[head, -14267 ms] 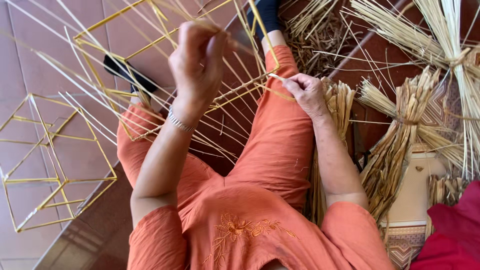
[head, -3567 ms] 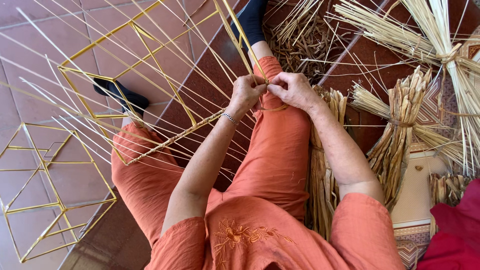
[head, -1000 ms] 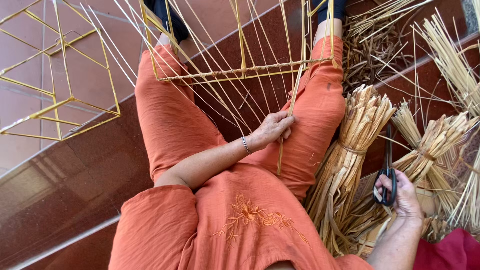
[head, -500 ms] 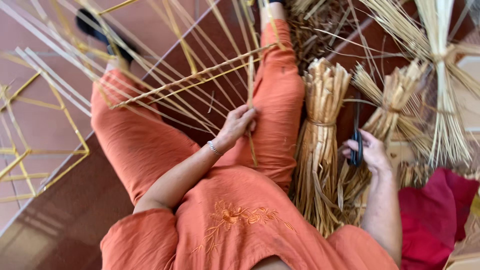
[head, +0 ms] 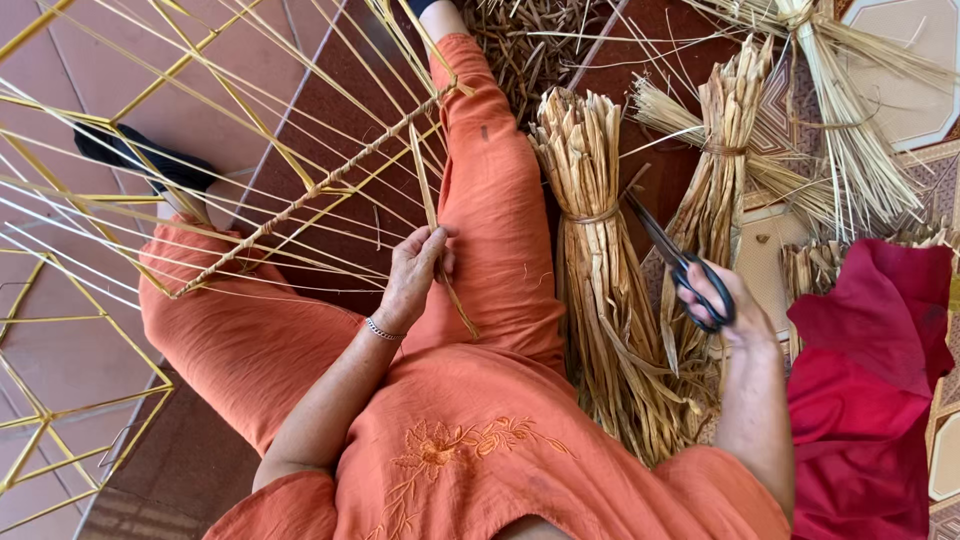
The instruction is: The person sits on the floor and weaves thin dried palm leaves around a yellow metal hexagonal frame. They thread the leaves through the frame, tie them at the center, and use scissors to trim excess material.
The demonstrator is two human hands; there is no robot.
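Head view looks down on a person seated on the floor in orange clothes, legs stretched out. One pale straw strip (head: 432, 215) lies slanted across the right thigh, and the left hand (head: 412, 275) has its fingers (head: 428, 243) pinched together on it near the middle. The strip's upper end reaches up to a straw-wound bar (head: 310, 195) of the yellow frame (head: 200, 60) that rests over the knees, with many thin straws fanning out from it. The right hand (head: 722, 305) is well apart, out to the person's right side, fingers closed through the loops of black scissors (head: 672, 262), whose blades point up and to the left, shut or nearly shut. Just beside the right leg stands a tied bundle of dried straw (head: 600, 260); a second bundle (head: 722, 150) stands behind the scissors. Red cloth (head: 865, 400) lies at the right edge. A second yellow frame (head: 40, 420) sits on the tiled floor (head: 190, 120) at the left.
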